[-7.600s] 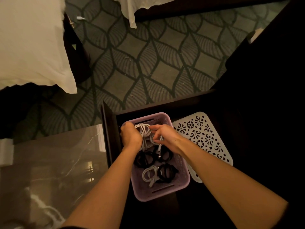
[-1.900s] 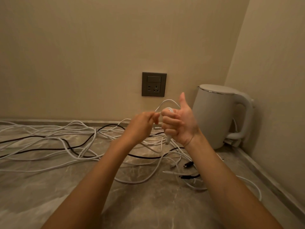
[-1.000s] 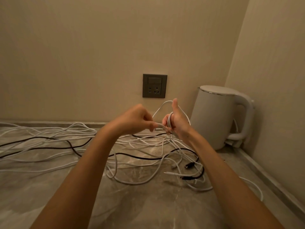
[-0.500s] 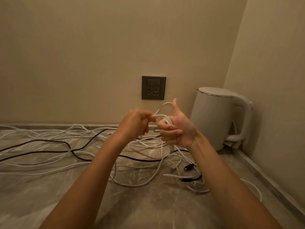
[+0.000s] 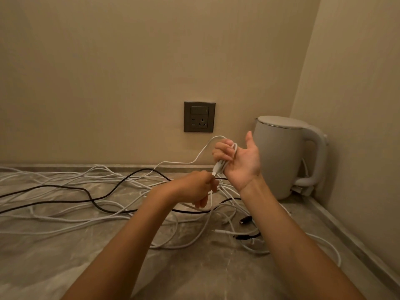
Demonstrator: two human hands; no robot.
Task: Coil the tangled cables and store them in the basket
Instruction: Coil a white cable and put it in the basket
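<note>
Holding a thin white cable [image 5: 233, 148], the right hand [image 5: 242, 163] is up in the air, near the far right of the grey marble counter [image 5: 194, 276]. Its palm faces us and its thumb points up. Its fingers [image 5: 220, 152] are curled, and the cable goes round them in a few loops. The cable's small white plug [image 5: 215, 170] hangs down from these loops.

The left hand [image 5: 194, 189] is lower and a bit to the left. Its fingers are bent, and it pinches the same cable just under the plug.

A big messy tangle of long white cables [image 5: 65, 219] lies on the counter, from the far left to the right side. A long black cable [image 5: 93, 200] runs through the mess. Some small black plugs [image 5: 245, 219] lie on the right, near the right arm.

A white round kettle with a handle [image 5: 283, 161] stands in the far right corner. A dark grey wall socket [image 5: 199, 117] sits on the beige wall, left of the kettle.
</note>
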